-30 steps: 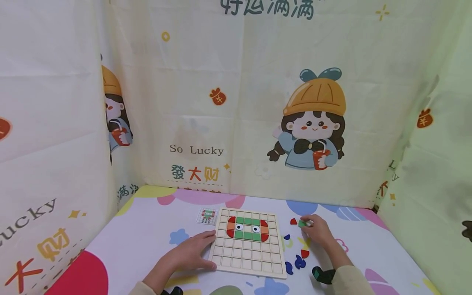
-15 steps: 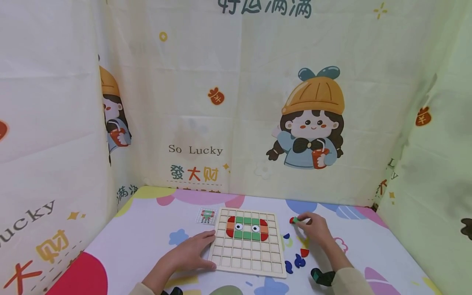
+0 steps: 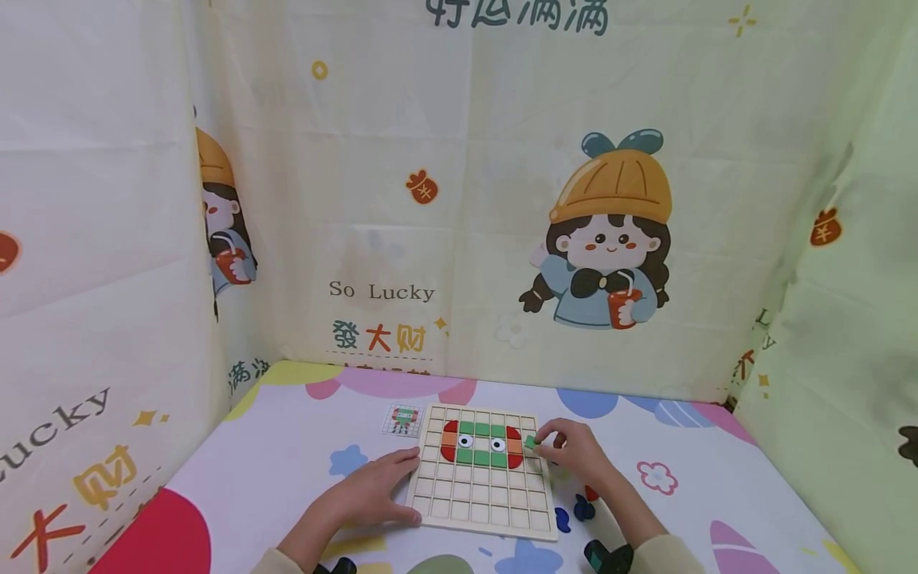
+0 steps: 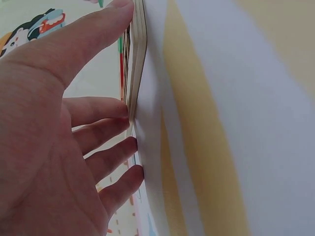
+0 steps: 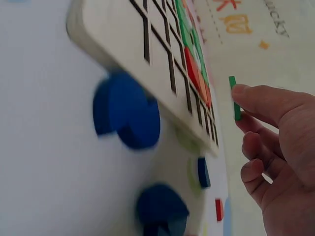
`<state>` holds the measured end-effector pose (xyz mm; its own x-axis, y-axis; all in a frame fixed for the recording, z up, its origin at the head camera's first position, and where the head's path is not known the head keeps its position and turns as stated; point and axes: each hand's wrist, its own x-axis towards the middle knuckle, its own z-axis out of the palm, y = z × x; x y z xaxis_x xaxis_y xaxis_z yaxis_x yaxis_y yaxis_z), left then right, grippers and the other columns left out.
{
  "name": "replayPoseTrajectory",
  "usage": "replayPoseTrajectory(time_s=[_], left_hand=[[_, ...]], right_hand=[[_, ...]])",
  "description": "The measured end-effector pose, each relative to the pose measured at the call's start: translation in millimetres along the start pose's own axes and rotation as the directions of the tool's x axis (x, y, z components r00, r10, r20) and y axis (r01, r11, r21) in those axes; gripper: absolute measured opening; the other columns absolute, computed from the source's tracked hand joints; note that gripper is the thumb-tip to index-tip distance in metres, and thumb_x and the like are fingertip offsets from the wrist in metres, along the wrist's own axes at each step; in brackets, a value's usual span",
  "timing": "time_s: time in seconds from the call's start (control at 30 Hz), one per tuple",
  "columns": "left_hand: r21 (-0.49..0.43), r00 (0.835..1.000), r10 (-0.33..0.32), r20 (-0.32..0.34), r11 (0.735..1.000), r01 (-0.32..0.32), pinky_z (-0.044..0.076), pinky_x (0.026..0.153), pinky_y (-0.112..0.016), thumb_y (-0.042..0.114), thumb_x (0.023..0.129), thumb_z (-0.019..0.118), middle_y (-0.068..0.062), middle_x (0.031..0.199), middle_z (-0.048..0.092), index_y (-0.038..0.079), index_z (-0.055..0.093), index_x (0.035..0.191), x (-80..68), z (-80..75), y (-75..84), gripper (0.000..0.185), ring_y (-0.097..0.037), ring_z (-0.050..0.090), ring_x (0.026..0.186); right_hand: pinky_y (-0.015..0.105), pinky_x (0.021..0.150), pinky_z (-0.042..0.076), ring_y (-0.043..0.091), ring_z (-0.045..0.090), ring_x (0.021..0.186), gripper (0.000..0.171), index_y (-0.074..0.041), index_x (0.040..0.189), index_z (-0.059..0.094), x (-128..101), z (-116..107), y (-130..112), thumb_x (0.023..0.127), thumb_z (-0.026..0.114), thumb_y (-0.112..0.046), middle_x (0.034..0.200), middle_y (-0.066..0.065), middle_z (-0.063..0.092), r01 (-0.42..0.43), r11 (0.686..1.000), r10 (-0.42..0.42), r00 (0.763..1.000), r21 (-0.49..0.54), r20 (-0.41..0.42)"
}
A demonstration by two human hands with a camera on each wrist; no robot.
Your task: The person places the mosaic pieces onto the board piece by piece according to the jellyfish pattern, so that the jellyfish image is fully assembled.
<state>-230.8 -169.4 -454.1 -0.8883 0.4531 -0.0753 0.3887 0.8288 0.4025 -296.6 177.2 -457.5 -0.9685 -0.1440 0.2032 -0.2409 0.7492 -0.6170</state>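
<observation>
A wooden grid board (image 3: 482, 501) lies on the table with a red, green and orange face pattern with two eyes (image 3: 481, 444) in its upper rows. My left hand (image 3: 376, 493) rests flat against the board's left edge (image 4: 138, 73), fingers straight. My right hand (image 3: 574, 450) pinches a small green square tile (image 3: 530, 442) at the board's right edge, beside the pattern; the right wrist view shows the green tile (image 5: 235, 98) held at the fingertips just above the board (image 5: 162, 69).
A small pattern card (image 3: 402, 420) lies at the board's upper left. Blue pieces (image 3: 577, 510) and a red one (image 3: 591, 493) lie scattered right of the board, with blue pieces (image 5: 128, 115) close in the right wrist view. Printed curtains enclose the table on three sides.
My right hand has moved left from the loose pieces to the board's right edge, carrying the green tile. The left hand has stayed put.
</observation>
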Motion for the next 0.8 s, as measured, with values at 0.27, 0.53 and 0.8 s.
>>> replayPoseTrajectory(time_s=[0.27, 0.53, 0.8], left_hand=[[0.002, 1.0, 0.002, -0.001, 1.0, -0.002, 0.035, 0.104, -0.051, 0.063, 0.068, 0.066, 0.0, 0.147, 0.034, 0.016, 0.041, 0.138, 0.6, 0.3, -0.3, 0.088, -0.027, 0.034, 0.133], [0.01, 1.0, 0.003, -0.002, 1.0, -0.003, 0.035, 0.105, -0.05, 0.064, 0.068, 0.066, 0.0, 0.147, 0.034, 0.016, 0.041, 0.138, 1.5, 0.9, -0.3, 0.089, -0.027, 0.034, 0.134], [0.002, 1.0, -0.002, -0.003, 1.0, 0.002, 0.035, 0.104, -0.051, 0.062, 0.067, 0.067, 0.0, 0.147, 0.034, 0.015, 0.041, 0.138, 1.0, 0.3, 0.7, 0.089, -0.027, 0.034, 0.133]], right_hand=[[0.018, 0.048, 0.04, 0.008, 0.047, 0.064, 0.011, -0.019, 0.082, 0.066, -8.9, 13.9, -25.2, 0.075, 0.074, -0.022, 0.085, -0.004, 0.061, 0.186, 0.981, -0.193, 0.972, 0.059, 0.138], [0.016, 0.053, 0.041, 0.007, 0.047, 0.065, 0.01, -0.02, 0.082, 0.067, -12.7, 30.8, -40.9, 0.077, 0.073, -0.026, 0.076, -0.006, 0.056, 0.216, 0.973, -0.23, 0.949, 0.085, 0.218], [0.016, 0.052, 0.039, 0.004, 0.045, 0.059, 0.009, -0.022, 0.08, 0.068, -12.5, 46.6, -51.4, 0.076, 0.074, -0.028, 0.075, -0.01, 0.058, 0.258, 0.962, -0.271, 0.933, 0.083, 0.237]])
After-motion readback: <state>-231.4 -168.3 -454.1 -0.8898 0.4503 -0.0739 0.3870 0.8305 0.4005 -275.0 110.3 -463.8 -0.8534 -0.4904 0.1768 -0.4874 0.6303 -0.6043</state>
